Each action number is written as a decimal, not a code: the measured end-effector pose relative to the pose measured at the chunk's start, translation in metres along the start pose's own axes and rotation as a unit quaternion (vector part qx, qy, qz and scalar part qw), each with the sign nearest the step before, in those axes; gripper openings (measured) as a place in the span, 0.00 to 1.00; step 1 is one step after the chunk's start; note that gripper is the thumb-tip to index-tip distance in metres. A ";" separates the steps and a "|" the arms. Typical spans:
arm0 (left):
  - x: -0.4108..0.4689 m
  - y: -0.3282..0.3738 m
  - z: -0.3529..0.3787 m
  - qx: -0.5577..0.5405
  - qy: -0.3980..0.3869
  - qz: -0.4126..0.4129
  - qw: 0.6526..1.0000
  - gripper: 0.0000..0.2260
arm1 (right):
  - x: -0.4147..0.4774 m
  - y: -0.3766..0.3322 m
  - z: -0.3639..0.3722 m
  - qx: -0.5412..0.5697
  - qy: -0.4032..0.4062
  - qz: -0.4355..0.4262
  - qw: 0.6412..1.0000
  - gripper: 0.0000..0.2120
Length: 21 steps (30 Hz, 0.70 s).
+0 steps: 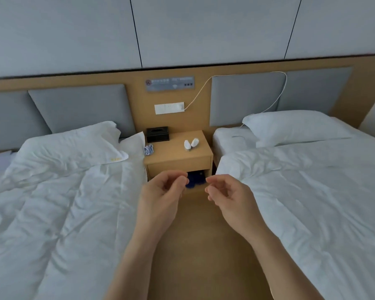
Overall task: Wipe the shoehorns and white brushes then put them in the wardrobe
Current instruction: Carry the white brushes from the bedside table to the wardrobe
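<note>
Two small white brushes [191,144] lie side by side on the top of a wooden nightstand [178,155] between two beds. A blue-and-white striped cloth [148,149] lies at the nightstand's left edge. My left hand [162,195] and my right hand [227,197] hover over the floor in front of the nightstand, apart from each other. Both have loosely curled fingers and hold nothing. Something dark blue [195,180] sits in the nightstand's open shelf, partly hidden behind my fingers. I see no shoehorns.
A black tissue box [157,134] stands at the nightstand's back left. White-covered beds flank the aisle, the left bed [59,191] and the right bed [307,187]. A white cable [277,98] runs from the wall socket to the right pillow. The floor aisle [193,245] is tan.
</note>
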State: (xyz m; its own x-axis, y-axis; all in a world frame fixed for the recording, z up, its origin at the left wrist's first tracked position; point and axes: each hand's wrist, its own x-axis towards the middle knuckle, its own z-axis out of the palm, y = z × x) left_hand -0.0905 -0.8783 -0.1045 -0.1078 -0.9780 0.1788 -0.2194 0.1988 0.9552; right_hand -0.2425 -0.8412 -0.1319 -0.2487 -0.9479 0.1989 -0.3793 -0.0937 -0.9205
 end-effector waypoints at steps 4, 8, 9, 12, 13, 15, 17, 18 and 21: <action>0.069 -0.024 0.016 0.011 -0.017 -0.017 1.000 0.07 | 0.073 0.027 0.011 0.013 0.016 0.020 1.000 0.08; 0.138 -0.048 0.029 0.042 -0.003 -0.035 0.998 0.07 | 0.159 0.058 0.028 0.039 0.005 0.029 0.999 0.07; 0.158 -0.053 0.031 0.053 0.008 -0.036 0.998 0.07 | 0.184 0.065 0.033 0.047 0.000 0.026 0.999 0.07; 0.222 -0.062 0.042 0.071 0.056 -0.024 0.996 0.08 | 0.262 0.080 0.044 0.051 -0.031 0.007 0.998 0.07; 0.244 -0.061 0.047 0.075 0.070 -0.021 0.994 0.08 | 0.289 0.084 0.045 0.049 -0.039 0.001 0.998 0.06; 0.284 -0.059 0.061 0.081 0.080 -0.023 0.993 0.08 | 0.337 0.088 0.040 0.046 -0.046 -0.007 0.998 0.06; 0.322 -0.058 0.080 0.081 0.075 -0.029 0.993 0.09 | 0.380 0.096 0.032 0.049 -0.043 -0.006 0.998 0.06; 0.340 -0.060 0.090 0.080 0.074 -0.032 0.994 0.09 | 0.400 0.102 0.028 0.048 -0.041 -0.003 0.998 0.07; 0.386 -0.073 0.120 0.076 0.048 -0.052 0.995 0.08 | 0.443 0.127 0.019 0.054 -0.033 0.031 0.998 0.07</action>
State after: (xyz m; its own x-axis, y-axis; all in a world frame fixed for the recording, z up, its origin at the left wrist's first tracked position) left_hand -0.2320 -1.2622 -0.1332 0.0150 -0.9938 0.1102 -0.3684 0.0970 0.9246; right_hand -0.3845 -1.2791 -0.1670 -0.2078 -0.9705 0.1219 -0.2660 -0.0639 -0.9618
